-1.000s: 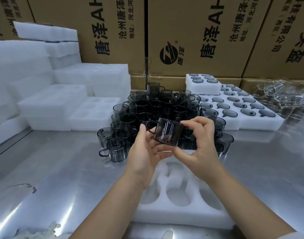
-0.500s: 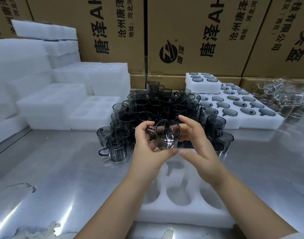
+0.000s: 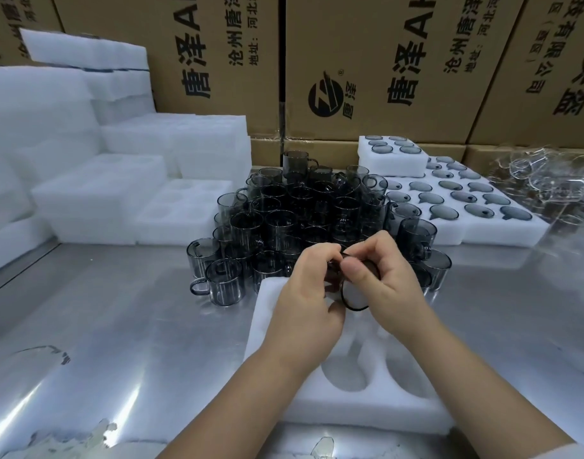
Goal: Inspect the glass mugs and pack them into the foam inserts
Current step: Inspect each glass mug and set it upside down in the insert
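Across the back, printed cartons [image 3: 366, 61] wall off the bench. Steel table [image 3: 118, 326]: wide bare sheet to the left, a narrower strip to the right. White foam stacks [image 3: 95, 193] left, filled inserts [image 3: 502, 235] right rear. Loose mugs [image 3: 300, 207] crowd the centre, just beside the far edge of the empty foam insert [image 3: 366, 409].

Left hand [image 3: 305, 306] and right hand [image 3: 389, 283] close together, both pinching one mug [image 3: 351, 296]. It is tilted, held over the insert's far pockets, not seated.

Risk: a fingertip hold on smooth glass. A slip would likely drop it onto the crowd behind and chip rims. A handle off its notch could jam.

Room: open steel left; front table edge not in view.
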